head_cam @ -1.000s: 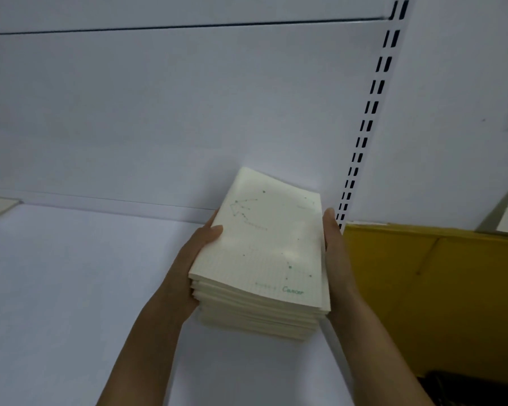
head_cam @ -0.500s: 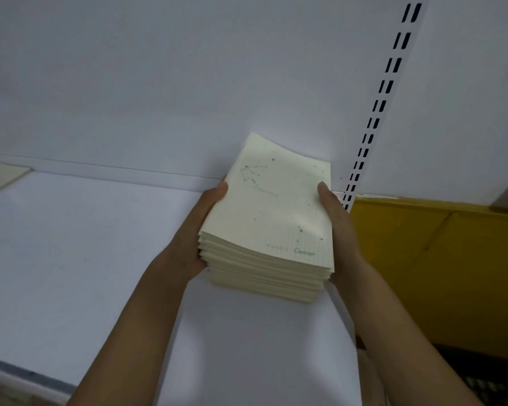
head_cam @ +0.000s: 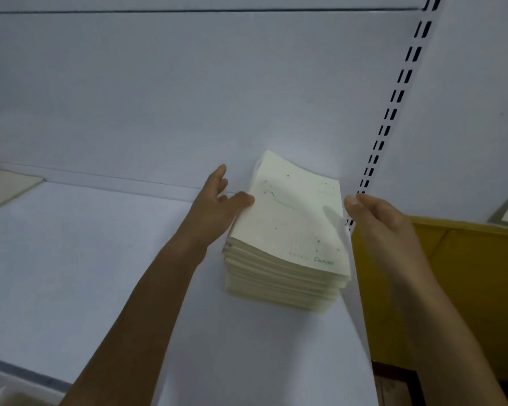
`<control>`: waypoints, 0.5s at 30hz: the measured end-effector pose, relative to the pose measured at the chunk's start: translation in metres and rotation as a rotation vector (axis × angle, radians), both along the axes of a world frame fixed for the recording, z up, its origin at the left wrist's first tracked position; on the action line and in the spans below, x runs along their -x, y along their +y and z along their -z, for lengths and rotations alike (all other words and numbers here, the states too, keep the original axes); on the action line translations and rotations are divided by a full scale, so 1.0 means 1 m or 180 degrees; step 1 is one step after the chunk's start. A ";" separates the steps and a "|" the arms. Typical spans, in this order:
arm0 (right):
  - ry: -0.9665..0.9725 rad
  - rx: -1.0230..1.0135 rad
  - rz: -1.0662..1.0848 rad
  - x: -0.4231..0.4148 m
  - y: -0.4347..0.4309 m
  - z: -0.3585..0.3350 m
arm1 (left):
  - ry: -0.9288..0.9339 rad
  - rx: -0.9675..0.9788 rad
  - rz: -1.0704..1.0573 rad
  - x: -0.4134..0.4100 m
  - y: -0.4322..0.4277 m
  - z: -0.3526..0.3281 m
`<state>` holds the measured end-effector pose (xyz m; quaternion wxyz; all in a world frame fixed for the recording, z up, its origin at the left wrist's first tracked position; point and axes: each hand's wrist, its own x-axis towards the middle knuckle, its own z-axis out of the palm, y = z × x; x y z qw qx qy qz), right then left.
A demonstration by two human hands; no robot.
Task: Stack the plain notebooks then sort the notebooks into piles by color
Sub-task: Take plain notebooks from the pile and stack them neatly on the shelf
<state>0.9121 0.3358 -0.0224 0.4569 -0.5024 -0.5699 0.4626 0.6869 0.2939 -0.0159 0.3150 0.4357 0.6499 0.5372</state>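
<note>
A thick stack of cream notebooks (head_cam: pixel 288 230) rests on the white shelf (head_cam: pixel 100 259) near its right end. The top cover has a dotted constellation drawing and the word "Cancer". My left hand (head_cam: pixel 214 209) is at the stack's left side, thumb touching the top edge and fingers stretched out toward the back wall. My right hand (head_cam: pixel 376 221) hovers just right of the stack, fingers relaxed, holding nothing and apart from the notebooks.
A yellow box (head_cam: pixel 467 273) stands right of the shelf's end. A slotted upright (head_cam: pixel 393 98) runs up the back wall behind the stack. More cream notebooks (head_cam: pixel 6 186) lie at the far left. The shelf's front edge (head_cam: pixel 27 376) is at lower left.
Both hands gripped the stack by its sides before. Now it sits on the shelf, the right hand has come off it and the left hand has opened against its edge.
</note>
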 end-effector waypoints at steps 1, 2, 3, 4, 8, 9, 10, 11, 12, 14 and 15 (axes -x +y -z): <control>0.0023 -0.0220 0.0056 0.002 -0.005 -0.008 | 0.0171 -0.0088 -0.0035 0.002 -0.004 -0.003; 0.0122 -0.0417 0.0111 0.007 -0.010 -0.017 | 0.0317 -0.0186 -0.0044 0.005 -0.012 -0.005; 0.0233 -0.0558 0.0186 0.012 -0.015 -0.024 | 0.0488 -0.0257 -0.0044 0.009 -0.021 -0.006; 0.0287 -0.0673 0.0266 0.020 -0.021 -0.030 | 0.0717 -0.0300 -0.0074 0.016 -0.035 -0.006; 0.0223 -0.1239 0.0389 0.070 -0.063 -0.037 | 0.1984 -0.0248 -0.0491 0.064 -0.104 0.001; 0.0210 -0.1374 0.0343 0.089 -0.077 -0.037 | 0.2219 -0.0164 -0.0603 0.079 -0.123 0.005; 0.0188 -0.1498 0.0287 0.110 -0.093 -0.036 | 0.2402 -0.0046 -0.0697 0.094 -0.143 0.008; 0.0163 -0.1603 0.0226 0.132 -0.110 -0.034 | 0.2538 0.0075 -0.0769 0.110 -0.164 0.012; 0.0141 -0.1680 0.0127 0.156 -0.128 -0.031 | 0.2610 0.0170 -0.0816 0.126 -0.186 0.016; -0.0002 -0.1768 -0.0224 0.204 -0.164 -0.022 | 0.2540 0.0244 -0.0872 0.157 -0.232 0.026; -0.0158 -0.1800 -0.0430 0.227 -0.181 -0.015 | 0.2455 0.0250 -0.0920 0.172 -0.254 0.030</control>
